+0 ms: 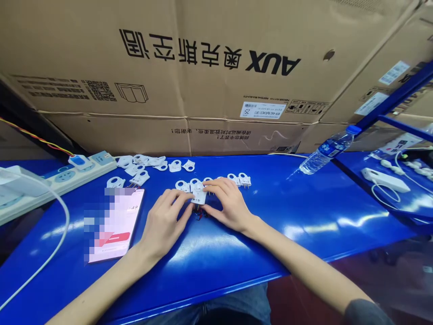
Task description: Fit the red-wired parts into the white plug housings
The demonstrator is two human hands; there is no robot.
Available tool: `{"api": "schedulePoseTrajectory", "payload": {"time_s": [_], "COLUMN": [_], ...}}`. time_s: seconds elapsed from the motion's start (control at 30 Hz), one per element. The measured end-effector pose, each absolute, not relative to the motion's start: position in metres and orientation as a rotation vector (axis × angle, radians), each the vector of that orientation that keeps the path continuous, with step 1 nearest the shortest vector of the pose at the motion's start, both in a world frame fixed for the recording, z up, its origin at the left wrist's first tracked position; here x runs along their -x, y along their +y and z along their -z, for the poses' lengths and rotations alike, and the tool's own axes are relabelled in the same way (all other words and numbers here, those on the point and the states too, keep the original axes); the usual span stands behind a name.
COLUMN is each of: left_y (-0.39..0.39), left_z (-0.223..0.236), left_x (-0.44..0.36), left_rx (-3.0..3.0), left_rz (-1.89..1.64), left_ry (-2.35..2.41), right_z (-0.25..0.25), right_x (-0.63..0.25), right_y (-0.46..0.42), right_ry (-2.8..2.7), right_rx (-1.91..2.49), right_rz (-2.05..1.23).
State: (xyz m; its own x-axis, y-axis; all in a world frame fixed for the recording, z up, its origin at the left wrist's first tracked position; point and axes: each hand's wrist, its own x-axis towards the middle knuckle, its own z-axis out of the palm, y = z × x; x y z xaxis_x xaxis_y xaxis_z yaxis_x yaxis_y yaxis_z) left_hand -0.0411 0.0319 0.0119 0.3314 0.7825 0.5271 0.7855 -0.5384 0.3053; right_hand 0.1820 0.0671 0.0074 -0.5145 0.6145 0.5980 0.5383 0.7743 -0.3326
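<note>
Between the fingers of both hands is a white ring-topped plug piece [198, 197], held just above the blue table. My left hand [164, 221] pinches its left side with thumb and forefinger. On the opposite edge, my right hand [230, 205] closes its fingertips round the piece. Small dark and red parts [202, 214] show just under it, too small to make out. Behind the hands runs a row of similar white plug pieces [244, 179], some with metal pins showing; my right fingers hide part of it.
More white plug pieces [138, 174] lie in a loose group at the back left. A phone [115, 230] rests left of my left hand, near a power strip [64, 176]. Cardboard [209, 90] walls the back. A water bottle [326, 151] and white adapter [385, 179] are at right.
</note>
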Motion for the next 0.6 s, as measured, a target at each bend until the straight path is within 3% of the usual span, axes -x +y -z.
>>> {"api": "schedulePoseTrajectory", "payload": {"time_s": [0.23, 0.6], "left_y": [0.049, 0.048], "left_z": [-0.029, -0.033], "left_x": [0.074, 0.085], "left_rx": [2.189, 2.217], "left_rz": [0.362, 0.042], "left_ry": [-1.755, -1.905], "right_z": [-0.012, -0.011], "right_x": [-0.183, -0.179], "right_y": [0.067, 0.064], "right_ry": [-2.148, -2.15], "right_rx": [0.955, 0.972], "right_rz": [-0.154, -0.139]}}
